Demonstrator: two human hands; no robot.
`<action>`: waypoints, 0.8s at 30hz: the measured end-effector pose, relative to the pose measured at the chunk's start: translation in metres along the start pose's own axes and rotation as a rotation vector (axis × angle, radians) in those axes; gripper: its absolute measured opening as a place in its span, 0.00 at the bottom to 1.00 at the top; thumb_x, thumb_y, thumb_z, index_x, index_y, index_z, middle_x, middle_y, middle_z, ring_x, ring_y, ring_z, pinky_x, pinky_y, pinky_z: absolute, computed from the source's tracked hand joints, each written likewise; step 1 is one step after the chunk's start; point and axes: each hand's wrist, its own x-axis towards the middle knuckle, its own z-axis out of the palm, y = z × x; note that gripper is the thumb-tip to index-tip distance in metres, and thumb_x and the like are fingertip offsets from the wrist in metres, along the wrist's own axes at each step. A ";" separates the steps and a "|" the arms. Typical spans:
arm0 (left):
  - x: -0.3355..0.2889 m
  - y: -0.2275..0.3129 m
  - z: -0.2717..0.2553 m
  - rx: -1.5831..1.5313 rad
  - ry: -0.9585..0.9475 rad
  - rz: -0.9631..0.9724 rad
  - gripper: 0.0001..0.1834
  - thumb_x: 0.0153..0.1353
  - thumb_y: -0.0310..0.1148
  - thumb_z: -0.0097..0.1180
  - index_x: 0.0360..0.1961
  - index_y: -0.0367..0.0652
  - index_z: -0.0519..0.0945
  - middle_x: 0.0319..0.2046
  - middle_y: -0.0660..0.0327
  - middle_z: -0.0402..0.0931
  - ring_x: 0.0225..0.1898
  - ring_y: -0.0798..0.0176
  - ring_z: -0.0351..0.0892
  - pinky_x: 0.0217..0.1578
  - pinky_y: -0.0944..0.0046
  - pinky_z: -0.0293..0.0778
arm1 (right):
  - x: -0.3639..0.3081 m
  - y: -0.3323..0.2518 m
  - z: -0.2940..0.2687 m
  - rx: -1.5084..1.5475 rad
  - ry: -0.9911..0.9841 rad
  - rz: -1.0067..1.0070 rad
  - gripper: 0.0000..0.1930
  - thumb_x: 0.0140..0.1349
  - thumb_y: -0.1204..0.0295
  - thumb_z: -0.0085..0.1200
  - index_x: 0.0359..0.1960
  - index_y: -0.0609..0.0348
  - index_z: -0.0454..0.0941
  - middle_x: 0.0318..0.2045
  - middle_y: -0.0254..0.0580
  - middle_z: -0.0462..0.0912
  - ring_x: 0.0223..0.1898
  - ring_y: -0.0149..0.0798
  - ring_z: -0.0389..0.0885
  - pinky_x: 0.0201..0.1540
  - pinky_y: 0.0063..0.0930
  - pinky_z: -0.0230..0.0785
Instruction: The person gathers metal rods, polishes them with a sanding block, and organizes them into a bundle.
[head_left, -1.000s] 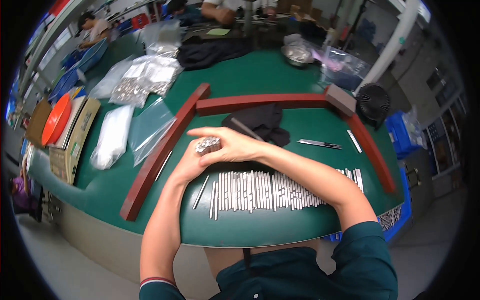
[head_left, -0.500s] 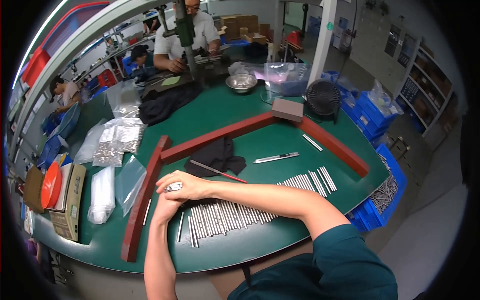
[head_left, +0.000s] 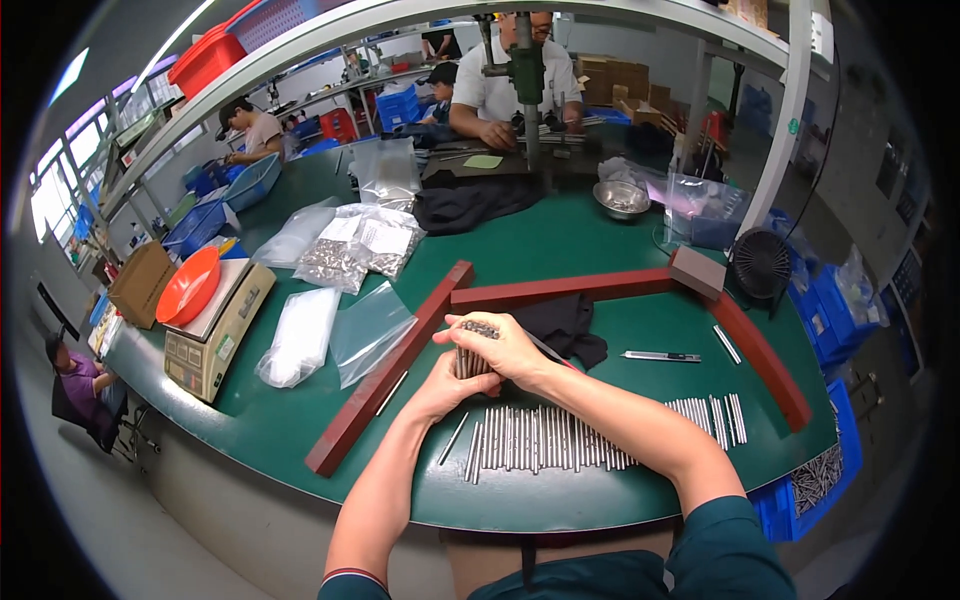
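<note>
A thick bundle of thin metal rods [head_left: 469,362] stands roughly upright between my two hands, its top ends showing. My left hand [head_left: 447,389] is closed around the lower part of the bundle. My right hand [head_left: 513,352] wraps the upper part from the right, fingers curled over the far side. Below my right forearm, a long row of similar metal rods [head_left: 535,438] lies side by side on the green table [head_left: 560,502]. One loose rod [head_left: 453,438] lies apart at the row's left end. A dark cloth [head_left: 570,325] lies just behind my right hand.
Dark red bars [head_left: 390,370] frame the work area, with a grey-brown block [head_left: 697,272] at one corner. A utility knife [head_left: 660,356] lies inside. Bags of metal parts [head_left: 345,250] and a scale [head_left: 215,340] with an orange tray stand left. A co-worker [head_left: 500,90] sits opposite.
My view has swung left, so the table appears shifted right. My hands have tilted the rod bundle, and the rods' sides now show where mostly their ends did.
</note>
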 end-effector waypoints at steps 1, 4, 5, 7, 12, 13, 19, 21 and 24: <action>0.001 0.002 0.003 0.000 -0.011 0.003 0.12 0.44 0.25 0.60 0.31 0.36 0.72 0.28 0.66 0.72 0.31 0.72 0.72 0.33 0.73 0.69 | 0.001 -0.003 0.001 -0.006 0.009 -0.003 0.15 0.54 0.66 0.50 0.35 0.69 0.74 0.36 0.46 0.78 0.39 0.31 0.74 0.42 0.23 0.65; -0.006 -0.014 -0.002 0.068 0.248 0.166 0.19 0.43 0.28 0.61 0.37 0.37 0.70 0.34 0.64 0.71 0.40 0.68 0.71 0.40 0.68 0.68 | 0.006 0.002 0.019 0.085 -0.084 -0.061 0.09 0.54 0.71 0.49 0.29 0.66 0.73 0.30 0.41 0.79 0.31 0.27 0.75 0.36 0.20 0.67; -0.007 -0.016 -0.002 0.053 0.320 0.270 0.20 0.43 0.25 0.59 0.40 0.39 0.69 0.34 0.64 0.71 0.41 0.68 0.71 0.41 0.69 0.68 | 0.008 0.002 0.025 0.094 -0.099 -0.070 0.09 0.54 0.71 0.50 0.29 0.65 0.73 0.28 0.40 0.79 0.29 0.27 0.75 0.34 0.19 0.67; -0.009 -0.013 0.003 -0.044 0.343 0.217 0.19 0.43 0.22 0.56 0.40 0.41 0.68 0.31 0.66 0.70 0.34 0.70 0.71 0.33 0.72 0.69 | 0.006 -0.006 0.027 0.074 -0.103 -0.045 0.09 0.53 0.71 0.51 0.30 0.65 0.73 0.26 0.39 0.78 0.28 0.27 0.75 0.34 0.20 0.67; -0.008 -0.006 0.027 -0.356 0.254 0.124 0.09 0.48 0.21 0.51 0.31 0.43 0.67 0.19 0.70 0.63 0.16 0.77 0.60 0.14 0.76 0.53 | -0.011 0.001 0.018 0.012 -0.016 -0.039 0.16 0.52 0.69 0.55 0.39 0.64 0.70 0.34 0.36 0.75 0.35 0.25 0.72 0.40 0.21 0.66; -0.009 -0.008 0.028 -0.373 0.205 0.110 0.08 0.49 0.22 0.50 0.31 0.43 0.67 0.17 0.71 0.62 0.15 0.77 0.59 0.14 0.76 0.52 | -0.015 0.006 0.014 0.039 -0.017 -0.036 0.15 0.52 0.69 0.54 0.40 0.64 0.70 0.33 0.35 0.75 0.35 0.24 0.72 0.40 0.21 0.66; -0.018 -0.009 0.043 -0.458 -0.113 -0.006 0.09 0.55 0.33 0.52 0.32 0.44 0.65 0.16 0.70 0.59 0.14 0.78 0.56 0.14 0.77 0.50 | -0.052 -0.025 0.006 0.056 0.047 0.185 0.12 0.55 0.69 0.50 0.38 0.64 0.73 0.27 0.33 0.75 0.28 0.23 0.72 0.30 0.18 0.67; -0.020 -0.011 0.048 -0.485 -0.124 -0.042 0.10 0.55 0.34 0.52 0.33 0.44 0.65 0.17 0.69 0.59 0.15 0.77 0.54 0.14 0.77 0.49 | -0.060 -0.021 0.000 0.073 0.053 0.218 0.13 0.54 0.69 0.51 0.39 0.64 0.74 0.27 0.34 0.76 0.27 0.24 0.72 0.31 0.18 0.67; -0.019 -0.016 0.054 -0.567 -0.220 -0.124 0.07 0.58 0.32 0.47 0.29 0.43 0.64 0.17 0.69 0.59 0.14 0.79 0.51 0.13 0.77 0.47 | -0.069 -0.016 -0.012 0.129 0.048 0.285 0.14 0.54 0.68 0.51 0.39 0.64 0.75 0.27 0.37 0.78 0.27 0.25 0.74 0.31 0.18 0.68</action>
